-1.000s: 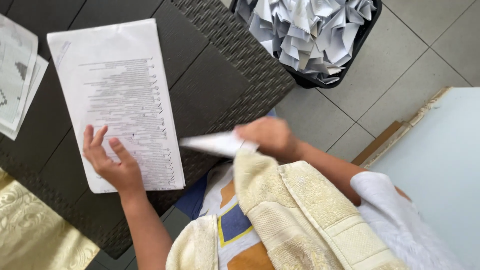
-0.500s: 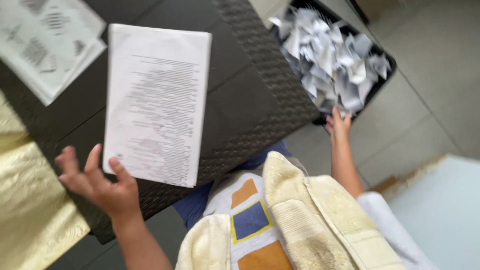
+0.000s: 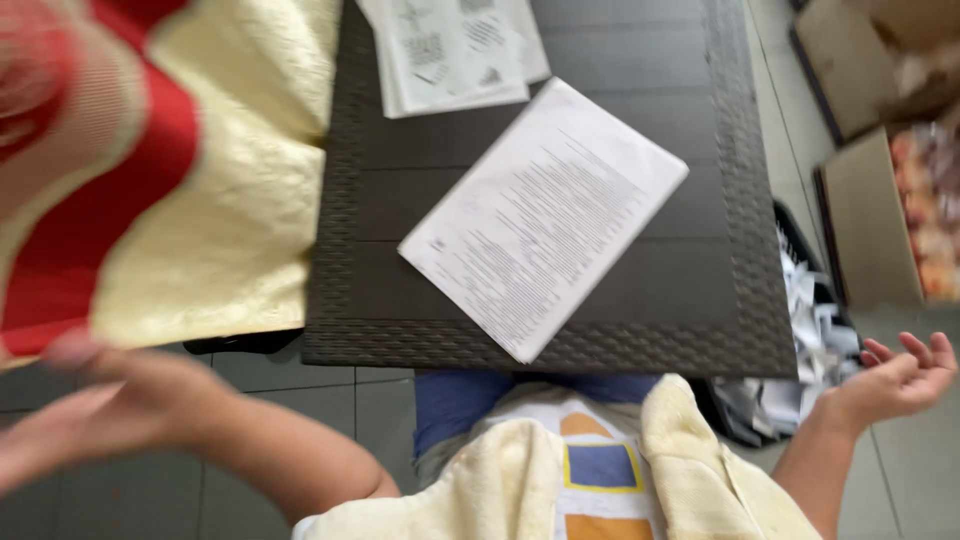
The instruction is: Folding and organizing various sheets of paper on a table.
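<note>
The left hand (image 3: 110,405), blurred and holding nothing, hangs off the table's near-left corner below the yellow-and-red cloth (image 3: 210,170). The printed sheet stack (image 3: 545,215) lies askew at mid-table (image 3: 640,330), untouched. The right hand (image 3: 900,375) is open, palm up and empty, beside the black bin of folded paper (image 3: 800,330); judged step: between sheets, the next move calling for a reach to the stack.

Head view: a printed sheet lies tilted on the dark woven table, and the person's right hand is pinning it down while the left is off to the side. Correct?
Not quite. The head view shows the right hand open and empty, off the table beside the bin of paper scraps. The printed sheet lies tilted and untouched; the left hand is off to the side.
</note>
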